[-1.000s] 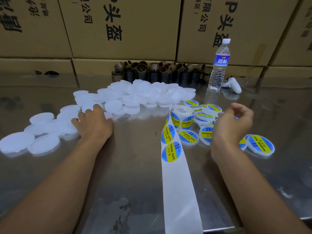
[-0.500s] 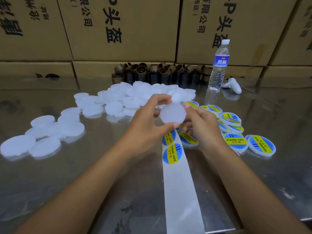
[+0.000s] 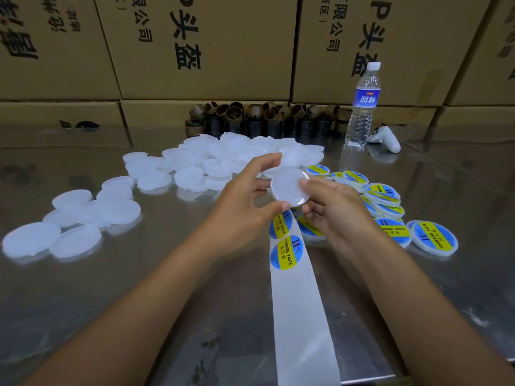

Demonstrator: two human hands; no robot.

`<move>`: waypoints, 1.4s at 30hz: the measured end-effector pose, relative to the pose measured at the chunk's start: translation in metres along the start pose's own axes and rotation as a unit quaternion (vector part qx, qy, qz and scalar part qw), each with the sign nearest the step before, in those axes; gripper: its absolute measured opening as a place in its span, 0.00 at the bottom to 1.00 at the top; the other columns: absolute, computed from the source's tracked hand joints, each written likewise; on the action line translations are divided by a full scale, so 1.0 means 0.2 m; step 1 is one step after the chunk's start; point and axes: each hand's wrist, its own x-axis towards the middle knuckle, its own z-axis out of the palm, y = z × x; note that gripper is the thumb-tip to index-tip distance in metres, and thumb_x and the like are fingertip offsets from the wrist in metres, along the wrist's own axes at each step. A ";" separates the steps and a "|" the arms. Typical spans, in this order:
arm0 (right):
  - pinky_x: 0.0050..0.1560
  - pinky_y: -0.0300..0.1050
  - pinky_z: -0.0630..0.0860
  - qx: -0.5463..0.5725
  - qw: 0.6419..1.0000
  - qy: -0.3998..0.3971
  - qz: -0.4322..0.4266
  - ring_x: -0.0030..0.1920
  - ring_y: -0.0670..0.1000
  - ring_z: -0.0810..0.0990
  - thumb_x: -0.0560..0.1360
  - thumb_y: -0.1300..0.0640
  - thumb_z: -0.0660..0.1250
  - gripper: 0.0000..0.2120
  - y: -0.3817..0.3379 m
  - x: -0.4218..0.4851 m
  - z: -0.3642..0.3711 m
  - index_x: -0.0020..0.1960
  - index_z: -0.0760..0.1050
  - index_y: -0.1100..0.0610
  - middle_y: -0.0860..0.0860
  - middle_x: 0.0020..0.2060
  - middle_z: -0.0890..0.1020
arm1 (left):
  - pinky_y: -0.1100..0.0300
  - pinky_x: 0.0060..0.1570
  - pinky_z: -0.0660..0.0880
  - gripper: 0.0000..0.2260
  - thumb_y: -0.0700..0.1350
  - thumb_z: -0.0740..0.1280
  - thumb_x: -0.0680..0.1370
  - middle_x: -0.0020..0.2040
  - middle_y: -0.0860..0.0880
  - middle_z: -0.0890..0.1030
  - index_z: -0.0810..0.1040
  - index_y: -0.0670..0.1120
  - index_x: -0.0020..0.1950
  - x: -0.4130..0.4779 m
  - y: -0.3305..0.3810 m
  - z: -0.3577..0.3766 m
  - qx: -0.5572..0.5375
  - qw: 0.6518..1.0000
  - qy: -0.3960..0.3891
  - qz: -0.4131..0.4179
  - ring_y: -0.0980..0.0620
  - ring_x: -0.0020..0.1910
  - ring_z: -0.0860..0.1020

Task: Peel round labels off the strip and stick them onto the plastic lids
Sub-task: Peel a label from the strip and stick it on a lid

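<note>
- my left hand [image 3: 242,201] pinches one bare lid [image 3: 289,188]: the first finger is on its far rim and the thumb is on its near rim.
- my right hand [image 3: 334,210] grips the same lid from the right side. the thumb lies on the right rim and the other fingers are curled under it. if they also hold something below the lid, i cannot tell.
- the bare lid is in the air between both hands, above the far end of the strip [image 3: 298,316], and its flat white face is turned to me.
- the strip is a white band of backing paper that runs on the table [image 3: 139,288] from under my hands to the near edge.
- one round blue and yellow label [image 3: 285,252] sits whole on the strip, just before my hands. a second one beyond it is half hidden by my left thumb.
- the labelled lids [image 3: 434,236] lie in a loose group at the right of my right hand, some overlapping.
- the plain lids [image 3: 211,160] make a heap behind my hands, and more of them are spread to the left.
- farther back there is a row of cardboard rings [image 3: 264,118], and to the right of it an upright water bottle [image 3: 362,107] with a white controller [image 3: 386,137] just beside.
- brown cartons [image 3: 223,45] with black print stand as a wall behind the table.
</note>
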 end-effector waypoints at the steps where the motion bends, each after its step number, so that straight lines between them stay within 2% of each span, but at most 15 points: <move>1: 0.29 0.33 0.73 0.016 1.000 -0.005 0.007 0.24 0.44 0.73 0.76 0.60 0.66 0.05 -0.01 0.00 0.00 0.42 0.80 0.56 0.51 0.30 0.79 | 0.64 0.57 0.74 0.27 0.34 0.72 0.73 0.62 0.57 0.75 0.68 0.59 0.63 0.00 0.00 0.00 -0.032 0.999 0.013 -0.013 0.57 0.55 0.79; 4: 0.32 0.34 0.77 0.048 0.998 -0.020 0.023 0.29 0.45 0.81 0.76 0.60 0.65 0.03 -0.02 -0.01 0.00 0.44 0.76 0.56 0.49 0.32 0.83 | 0.67 0.50 0.76 0.20 0.35 0.69 0.76 0.58 0.51 0.79 0.71 0.51 0.64 0.01 0.01 -0.01 -0.133 0.988 0.048 -0.065 0.60 0.51 0.80; 8: 0.36 0.36 0.78 0.056 0.995 -0.086 0.019 0.35 0.46 0.84 0.71 0.57 0.68 0.04 -0.02 -0.03 0.02 0.43 0.74 0.56 0.49 0.35 0.85 | 0.59 0.55 0.77 0.14 0.42 0.63 0.78 0.56 0.44 0.82 0.75 0.41 0.63 0.02 0.03 0.03 -0.315 0.941 0.013 -0.121 0.49 0.52 0.82; 10: 0.37 0.36 0.78 0.044 0.991 -0.125 0.017 0.36 0.46 0.85 0.65 0.53 0.70 0.10 -0.02 -0.04 0.03 0.42 0.73 0.56 0.50 0.35 0.85 | 0.61 0.51 0.78 0.15 0.45 0.62 0.77 0.52 0.47 0.83 0.76 0.42 0.61 0.02 0.04 0.06 -0.377 0.917 -0.002 -0.129 0.52 0.50 0.81; 14: 0.38 0.35 0.78 0.048 0.984 -0.170 0.011 0.38 0.47 0.85 0.64 0.54 0.69 0.12 0.00 -0.05 0.04 0.43 0.72 0.59 0.52 0.37 0.85 | 0.58 0.57 0.78 0.13 0.45 0.57 0.81 0.56 0.52 0.83 0.74 0.49 0.63 0.03 0.05 0.10 -0.430 0.893 -0.007 -0.131 0.52 0.56 0.81; 18: 0.35 0.36 0.78 0.033 0.992 -0.121 -0.002 0.32 0.47 0.83 0.68 0.55 0.70 0.09 -0.01 -0.05 0.05 0.44 0.73 0.57 0.51 0.36 0.84 | 0.58 0.52 0.78 0.12 0.44 0.56 0.82 0.55 0.50 0.83 0.75 0.53 0.61 0.04 0.05 0.08 -0.478 0.868 0.012 -0.131 0.50 0.53 0.82; 21: 0.31 0.36 0.73 -0.096 0.990 0.032 -0.095 0.25 0.45 0.74 0.74 0.59 0.69 0.08 0.00 -0.02 0.04 0.39 0.71 0.55 0.50 0.29 0.79 | 0.58 0.54 0.76 0.12 0.43 0.56 0.82 0.53 0.49 0.84 0.76 0.55 0.59 0.04 0.03 0.04 -0.488 0.861 0.044 -0.137 0.49 0.54 0.82; 23: 0.31 0.39 0.68 -0.229 0.953 0.098 -0.172 0.26 0.46 0.68 0.73 0.59 0.69 0.13 0.02 -0.02 0.02 0.36 0.66 0.55 0.49 0.26 0.72 | 0.56 0.55 0.76 0.11 0.42 0.57 0.82 0.50 0.48 0.85 0.76 0.54 0.57 0.04 0.01 0.02 -0.484 0.861 0.057 -0.144 0.49 0.51 0.83; 27: 0.33 0.47 0.66 -0.497 0.851 0.042 -0.165 0.32 0.52 0.70 0.67 0.47 0.66 0.15 0.08 -0.06 0.02 0.36 0.61 0.52 0.49 0.27 0.73 | 0.60 0.45 0.80 0.09 0.38 0.60 0.81 0.46 0.46 0.85 0.76 0.49 0.53 0.04 0.00 0.00 -0.472 0.866 0.072 -0.149 0.50 0.42 0.84; 28: 0.34 0.49 0.68 -0.510 0.846 0.014 -0.153 0.32 0.53 0.70 0.65 0.45 0.65 0.15 0.08 -0.07 0.02 0.36 0.61 0.52 0.49 0.28 0.73 | 0.61 0.43 0.80 0.08 0.37 0.61 0.80 0.45 0.46 0.85 0.76 0.48 0.53 0.04 -0.01 0.00 -0.467 0.868 0.074 -0.149 0.50 0.40 0.83; 31: 0.34 0.51 0.70 -0.475 0.870 -0.044 -0.128 0.30 0.53 0.67 0.62 0.48 0.64 0.13 0.08 -0.07 0.04 0.36 0.60 0.51 0.48 0.25 0.68 | 0.62 0.40 0.80 0.08 0.36 0.61 0.80 0.43 0.47 0.85 0.75 0.47 0.52 0.05 -0.01 -0.01 -0.452 0.875 0.078 -0.153 0.50 0.38 0.83; 34: 0.30 0.43 0.65 -0.421 0.898 -0.052 -0.113 0.25 0.48 0.64 0.67 0.60 0.65 0.12 0.08 -0.05 0.04 0.37 0.62 0.51 0.46 0.23 0.66 | 0.61 0.41 0.81 0.07 0.34 0.62 0.79 0.42 0.47 0.85 0.75 0.45 0.52 0.05 -0.01 0.00 -0.438 0.881 0.085 -0.159 0.50 0.37 0.83; 36: 0.26 0.36 0.63 -0.350 0.930 -0.037 -0.105 0.23 0.45 0.63 0.70 0.65 0.64 0.11 0.06 -0.04 0.04 0.38 0.64 0.53 0.44 0.22 0.68 | 0.60 0.41 0.81 0.07 0.34 0.62 0.79 0.41 0.48 0.85 0.76 0.45 0.50 0.05 -0.01 0.00 -0.430 0.883 0.094 -0.164 0.50 0.37 0.83; 39: 0.31 0.37 0.67 -0.244 0.966 0.004 -0.084 0.28 0.48 0.71 0.72 0.68 0.62 0.10 0.04 -0.03 0.04 0.40 0.67 0.54 0.51 0.29 0.75 | 0.60 0.35 0.80 0.05 0.36 0.63 0.79 0.39 0.48 0.85 0.77 0.46 0.48 0.05 -0.01 0.00 -0.414 0.886 0.110 -0.178 0.50 0.36 0.83; 42: 0.25 0.32 0.67 -0.177 0.980 0.043 -0.079 0.26 0.43 0.73 0.73 0.69 0.62 0.11 0.02 -0.01 0.03 0.39 0.70 0.53 0.45 0.24 0.75 | 0.62 0.32 0.78 0.04 0.39 0.65 0.78 0.40 0.48 0.85 0.78 0.47 0.46 0.05 -0.02 0.00 -0.398 0.888 0.130 -0.191 0.50 0.36 0.83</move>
